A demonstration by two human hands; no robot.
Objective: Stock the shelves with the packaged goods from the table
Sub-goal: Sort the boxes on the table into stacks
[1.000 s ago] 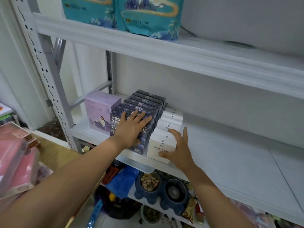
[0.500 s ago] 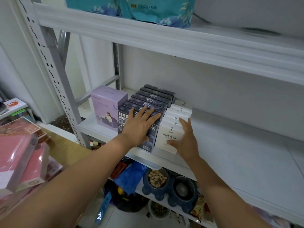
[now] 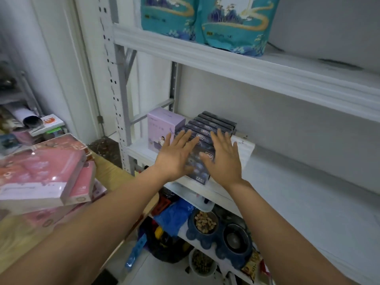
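Two hands are laid flat, fingers straight and spread, against the front of a row of dark boxes (image 3: 207,128) on the middle shelf (image 3: 287,202). The left hand (image 3: 176,156) and the right hand (image 3: 224,161) lie side by side on it, and nothing is pinched or gripped.

The step in hand is judged to be the tidying of stock already placed: the row seems to be pressed back and squared. Just left of the left hand a lilac box (image 3: 164,128) is seen, and just right of the right hand a row of white boxes (image 3: 245,149), close against the dark ones.

More goods wait to be stocked. Pink boxes (image 3: 41,173) are stacked on the surface (image 3: 115,173), well to the left of the left hand. For the next move the hands would probably be taken off the row and one pink box fetched. Bare shelf is offered to the right of the right hand.

Little writing can be read. A small pale badge is printed on top of each dark box, but its letters are too small. A drawn figure is shown on the lilac box. High above the hands, teal bags (image 3: 232,23) carry a mountain picture and one line of fine, illegible print.
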